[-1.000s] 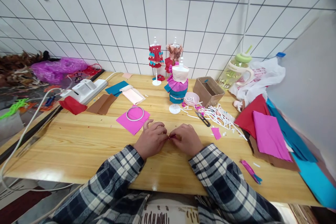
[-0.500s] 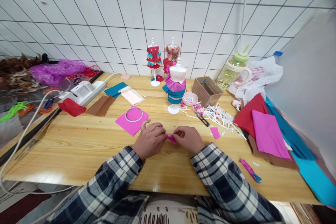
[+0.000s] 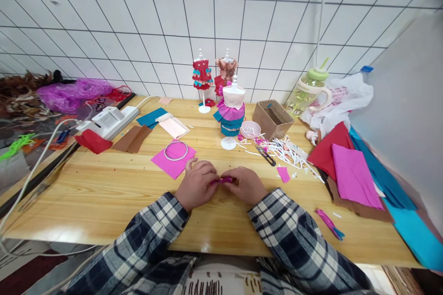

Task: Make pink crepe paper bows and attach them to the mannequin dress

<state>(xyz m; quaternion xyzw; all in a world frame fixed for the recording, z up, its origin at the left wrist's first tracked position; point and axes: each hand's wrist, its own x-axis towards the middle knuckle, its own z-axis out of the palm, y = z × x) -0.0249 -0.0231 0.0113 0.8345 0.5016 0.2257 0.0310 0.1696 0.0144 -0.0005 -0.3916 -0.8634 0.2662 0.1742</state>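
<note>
A small strip of magenta crepe paper is stretched between my two hands, just above the wooden table. My left hand is closed and pinches its left end. Closed on the right end is my right hand, thumb and fingertips together. Beyond my left hand lies a magenta crepe sheet with a silvery ring on it. A small dress form in a cream top with magenta and teal frills stands in front of me. To the right of my right hand is a small magenta scrap.
White paper strips and black snips lie near a cardboard box and pink bowl. Folded coloured paper covers the right side, below a bottle. A power strip sits at left. Another dress form stands behind.
My hands have come slightly closer together. The magenta strip, earlier showing mainly at my right fingertips, now spans both hands and lies more level.
</note>
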